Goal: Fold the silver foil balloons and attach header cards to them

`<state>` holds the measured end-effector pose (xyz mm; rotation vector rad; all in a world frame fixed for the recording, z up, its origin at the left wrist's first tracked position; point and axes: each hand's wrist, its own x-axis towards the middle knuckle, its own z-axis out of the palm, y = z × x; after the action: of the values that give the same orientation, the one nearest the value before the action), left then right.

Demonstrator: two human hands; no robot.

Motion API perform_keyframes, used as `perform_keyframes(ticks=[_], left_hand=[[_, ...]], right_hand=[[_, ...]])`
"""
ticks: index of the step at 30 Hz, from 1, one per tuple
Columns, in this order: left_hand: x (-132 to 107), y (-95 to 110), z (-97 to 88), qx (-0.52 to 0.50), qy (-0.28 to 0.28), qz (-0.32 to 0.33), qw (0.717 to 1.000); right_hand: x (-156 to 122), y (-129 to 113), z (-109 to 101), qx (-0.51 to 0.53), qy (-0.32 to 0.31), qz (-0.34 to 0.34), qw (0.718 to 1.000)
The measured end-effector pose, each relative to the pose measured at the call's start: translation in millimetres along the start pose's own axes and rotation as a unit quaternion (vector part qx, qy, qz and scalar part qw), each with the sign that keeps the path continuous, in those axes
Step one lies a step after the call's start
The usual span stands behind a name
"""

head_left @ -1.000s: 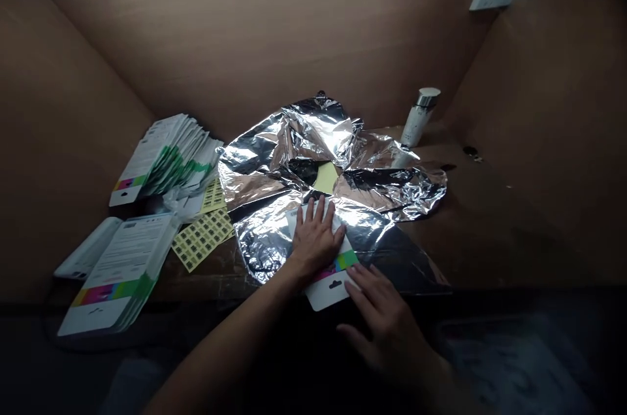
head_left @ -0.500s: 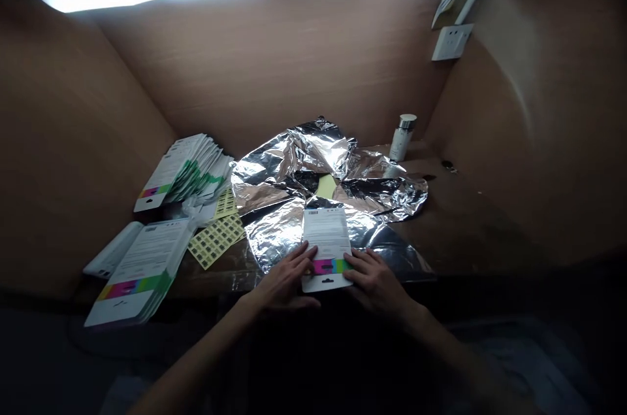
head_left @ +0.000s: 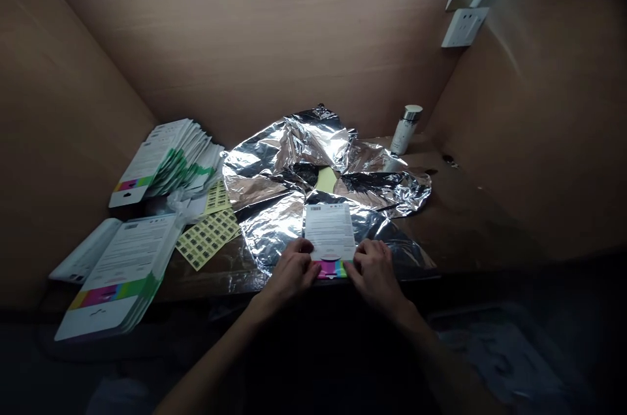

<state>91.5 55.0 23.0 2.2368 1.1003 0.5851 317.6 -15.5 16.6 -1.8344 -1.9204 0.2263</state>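
A white printed card point(head_left: 330, 231) with a barcode and a rainbow-coloured strip lies on crumpled silver foil point(head_left: 289, 147). My left hand point(head_left: 292, 269) and my right hand point(head_left: 375, 273) grip its lower end from either side, fingers curled at its edges. The card's bottom edge is partly hidden by my fingers. A small yellow paper patch point(head_left: 326, 180) shows through a gap in the foil, above the card.
To the left stand a fanned stack of cards point(head_left: 166, 160), a second stack point(head_left: 117, 278), a white packet point(head_left: 85, 249) and yellow sticker sheets point(head_left: 208, 238). A white bottle point(head_left: 404, 131) stands at the back right. Cardboard walls point(head_left: 235, 29) enclose the wooden tabletop point(head_left: 470, 219).
My hands have closed in on the card's lower end from both sides. Its white hang tab, visible earlier, no longer shows, and the view has shifted slightly.
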Motion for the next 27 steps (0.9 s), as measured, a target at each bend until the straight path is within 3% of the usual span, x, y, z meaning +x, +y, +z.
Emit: perform_keyframes(ticks=[9, 12, 15, 20, 24, 27], left_hand=[[8.9, -6.9, 17.8, 0.143, 0.084, 0.030, 0.986], [5.9, -12.7, 12.0, 0.189, 0.048, 0.057, 0.979], [0.4, -23.2, -0.6, 0.217, 0.022, 0.033, 0.975], [-1.7, -27.8, -5.1, 0.237, 0.060, -0.001, 0.970], [10.8, -12.5, -0.4, 0.219, 0.016, 0.016, 0.975], [17.1, -6.4, 1.6, 0.202, 0.008, -0.004, 0.979]], right_hand=[[10.6, -13.8, 9.8, -0.123, 0.052, 0.053, 0.990], [17.1, -5.7, 1.5, -0.103, 0.028, 0.031, 0.994], [36.5, 13.4, -15.3, -0.035, 0.013, 0.007, 0.999], [120.8, 35.9, -27.9, 0.061, -0.021, -0.055, 0.996], [204.8, 31.7, -9.1, 0.061, -0.053, -0.095, 0.992], [242.2, 31.8, 8.2, 0.050, -0.075, -0.114, 0.989]])
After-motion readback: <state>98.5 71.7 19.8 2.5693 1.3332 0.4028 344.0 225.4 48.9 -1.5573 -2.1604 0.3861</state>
